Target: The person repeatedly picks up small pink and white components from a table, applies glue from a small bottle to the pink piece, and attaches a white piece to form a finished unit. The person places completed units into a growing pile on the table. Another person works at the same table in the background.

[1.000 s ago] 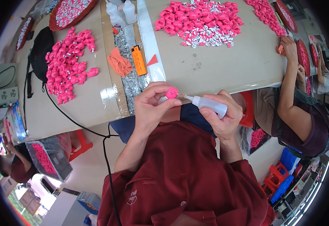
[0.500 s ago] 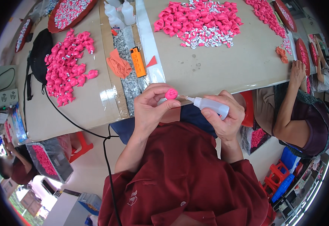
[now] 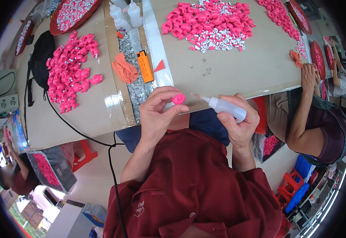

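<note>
Between the thumb and fingers of my left hand (image 3: 158, 106) is a small round pink plastic piece (image 3: 178, 99), held just over the table's near edge. My right hand (image 3: 242, 121) is wrapped round a translucent squeeze bottle (image 3: 228, 108) with a thin nozzle. The nozzle tip points left toward the pink piece, with a small gap between them. Ahead on the table lies a heap of hollow pink pieces (image 3: 204, 23), with small pink-and-white pieces (image 3: 216, 39) along its near side. To the left, a pile of pink figures (image 3: 72, 71) is spread out.
Several white squeeze bottles (image 3: 134, 15) stand at the back. Nearer lie an orange lighter-shaped object (image 3: 145, 65) and an orange cloth (image 3: 124, 68). A black bag (image 3: 42, 59) sits left, its cord (image 3: 81, 129) hanging past the table edge. A co-worker's arm (image 3: 305, 107) rests at the right.
My right hand has drawn the bottle slightly right, so its nozzle has come away from the pink piece. The piece is turned a little in my left fingers.
</note>
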The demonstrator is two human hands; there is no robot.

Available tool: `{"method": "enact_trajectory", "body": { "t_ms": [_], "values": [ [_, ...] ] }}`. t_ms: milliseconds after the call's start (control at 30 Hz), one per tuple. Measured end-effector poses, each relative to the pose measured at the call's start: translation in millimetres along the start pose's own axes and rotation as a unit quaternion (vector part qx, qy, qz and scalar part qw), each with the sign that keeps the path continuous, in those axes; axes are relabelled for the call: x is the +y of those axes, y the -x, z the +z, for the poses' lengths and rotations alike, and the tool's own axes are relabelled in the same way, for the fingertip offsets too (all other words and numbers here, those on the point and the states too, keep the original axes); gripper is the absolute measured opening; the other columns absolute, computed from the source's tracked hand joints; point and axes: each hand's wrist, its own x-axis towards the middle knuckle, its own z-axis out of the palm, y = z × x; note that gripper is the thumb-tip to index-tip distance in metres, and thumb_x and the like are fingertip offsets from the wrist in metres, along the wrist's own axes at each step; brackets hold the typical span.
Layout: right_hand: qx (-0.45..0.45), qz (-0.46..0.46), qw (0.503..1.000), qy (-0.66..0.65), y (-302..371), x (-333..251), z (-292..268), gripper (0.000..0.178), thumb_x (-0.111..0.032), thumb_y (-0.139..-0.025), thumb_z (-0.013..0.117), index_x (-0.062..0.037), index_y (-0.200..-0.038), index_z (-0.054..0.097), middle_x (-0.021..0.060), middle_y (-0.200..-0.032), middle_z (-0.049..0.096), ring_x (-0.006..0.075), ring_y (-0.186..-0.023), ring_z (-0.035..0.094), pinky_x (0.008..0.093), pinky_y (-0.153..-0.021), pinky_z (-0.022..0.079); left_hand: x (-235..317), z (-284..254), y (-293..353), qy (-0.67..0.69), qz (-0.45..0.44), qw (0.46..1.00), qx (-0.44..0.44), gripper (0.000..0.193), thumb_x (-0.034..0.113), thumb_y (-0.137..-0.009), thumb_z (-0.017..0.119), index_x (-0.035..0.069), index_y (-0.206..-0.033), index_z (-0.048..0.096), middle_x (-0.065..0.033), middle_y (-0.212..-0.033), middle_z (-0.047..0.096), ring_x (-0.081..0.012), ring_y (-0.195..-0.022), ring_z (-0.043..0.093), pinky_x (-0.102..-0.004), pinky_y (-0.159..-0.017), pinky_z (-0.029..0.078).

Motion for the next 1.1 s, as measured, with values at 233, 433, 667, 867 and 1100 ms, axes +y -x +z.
{"method": "enact_trajectory", "body": {
  "t_ms": [233, 433, 667, 867, 1100],
  "values": [
    [-0.016, 0.136, 0.983, -0.118, -17.4, 26.1, 18.2, 0.036, -0.003, -0.075, 0.068, 0.0014, -0.109, 0.056, 0.0062, -0.097, 0.061, 0.0114, -0.09, 0.055, 0.0253, -0.08, 0.043, -1.7, -3.2, 3.5, 0.056, -0.036, 0.998, -0.007, 0.03, -0.012, -0.071, 0.065, -0.005, -0.099, 0.059, -0.0121, -0.111, 0.049, -0.0213, -0.098, 0.058, -0.0291, -0.081, 0.053],
    [-0.051, 0.101, 0.989, -0.098, -20.9, 10.0, 24.8, 0.034, -0.004, -0.073, 0.069, 0.0012, -0.105, 0.058, 0.0057, -0.093, 0.061, 0.0097, -0.082, 0.055, 0.0238, -0.073, 0.044, -1.6, -9.5, 4.5, 0.062, -0.018, 0.998, 0.006, 0.03, -0.013, -0.071, 0.064, -0.006, -0.1, 0.059, -0.0122, -0.113, 0.048, -0.0183, -0.097, 0.057, -0.0277, -0.082, 0.052],
    [-0.09, 0.005, 0.996, -0.005, -14.1, -0.9, 1.6, 0.031, -0.007, -0.062, 0.076, 0.0012, -0.089, 0.063, 0.0065, -0.07, 0.061, 0.0122, -0.056, 0.05, 0.0234, -0.05, 0.037, 0.8, -10.3, 3.0, 0.037, 0.006, 0.999, 0.015, 0.031, -0.013, -0.07, 0.065, -0.006, -0.1, 0.059, -0.0119, -0.111, 0.047, -0.0169, -0.095, 0.057, -0.0279, -0.082, 0.052],
    [-0.087, 0.008, 0.996, 0.025, -15.2, -2.6, 3.3, 0.026, -0.007, -0.062, 0.076, 0.0008, -0.084, 0.065, 0.006, -0.065, 0.061, 0.0122, -0.053, 0.049, 0.024, -0.047, 0.037, 1.7, -7.8, 2.5, 0.02, 0.01, 1.0, 0.007, 0.032, -0.013, -0.07, 0.065, -0.006, -0.1, 0.057, -0.0098, -0.11, 0.047, -0.0179, -0.092, 0.059, -0.0271, -0.077, 0.053],
    [-0.085, 0.014, 0.996, 0.032, -14.3, -3.8, 4.3, 0.024, -0.008, -0.062, 0.076, 0.0006, -0.083, 0.066, 0.0055, -0.064, 0.06, 0.0117, -0.052, 0.048, 0.0237, -0.046, 0.035, 5.9, -6.8, 3.1, 0.01, -0.014, 1.0, 0.021, 0.03, -0.011, -0.07, 0.066, -0.004, -0.098, 0.06, -0.0099, -0.11, 0.047, -0.0158, -0.093, 0.057, -0.0284, -0.082, 0.053]
  ]
}}
